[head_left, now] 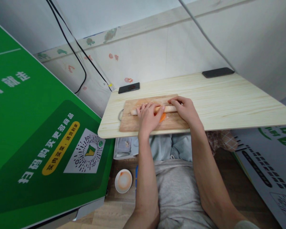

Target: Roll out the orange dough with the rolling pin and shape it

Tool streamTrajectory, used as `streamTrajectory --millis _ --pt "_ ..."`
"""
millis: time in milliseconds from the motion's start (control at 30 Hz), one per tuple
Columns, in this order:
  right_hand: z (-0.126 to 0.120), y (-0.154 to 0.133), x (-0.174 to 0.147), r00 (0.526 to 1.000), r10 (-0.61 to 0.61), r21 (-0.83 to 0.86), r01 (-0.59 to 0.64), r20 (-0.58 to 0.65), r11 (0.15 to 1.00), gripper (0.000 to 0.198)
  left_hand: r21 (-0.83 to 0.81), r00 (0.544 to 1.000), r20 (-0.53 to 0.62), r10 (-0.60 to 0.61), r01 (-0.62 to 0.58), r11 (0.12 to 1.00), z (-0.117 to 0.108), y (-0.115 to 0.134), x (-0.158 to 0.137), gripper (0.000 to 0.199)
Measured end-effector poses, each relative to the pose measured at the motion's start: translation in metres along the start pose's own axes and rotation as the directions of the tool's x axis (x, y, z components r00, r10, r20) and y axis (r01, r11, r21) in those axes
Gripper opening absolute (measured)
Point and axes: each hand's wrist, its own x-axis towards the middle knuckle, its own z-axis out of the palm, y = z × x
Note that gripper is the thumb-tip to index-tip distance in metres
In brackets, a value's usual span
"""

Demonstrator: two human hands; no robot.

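A pale wooden rolling pin (170, 109) lies across a wooden cutting board (131, 123). Over the pin's left half rests my left hand (149, 115), its fingers bent across the wood and the thumb pointing right. My right hand (183, 108) holds the pin near its right end, which is hidden under the palm. A flat orange piece (163, 117), dough-like in look, sits under the pin beside my left thumb. Part of it is covered by the pin and my left hand. Whitish smears mark the board around it.
The board has a metal ring handle (120, 115) and lies on a light wood-grain tabletop (231, 101). Two dark phones (129, 88) (218, 72) lie along the wall. A green panel (50, 127) stands left. Below are a white bowl (123, 181) and a white box (124, 148).
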Motion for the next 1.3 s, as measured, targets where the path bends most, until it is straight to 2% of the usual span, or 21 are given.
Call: streamTrajectory --millis 1300 --pt "0.0006 0.0021 0.0004 1.0 -0.007 0.005 0.007 0.001 1.0 0.02 0.007 1.0 -0.009 0.007 -0.007 1.0 0.0016 -0.0012 -0.0005 0.026"
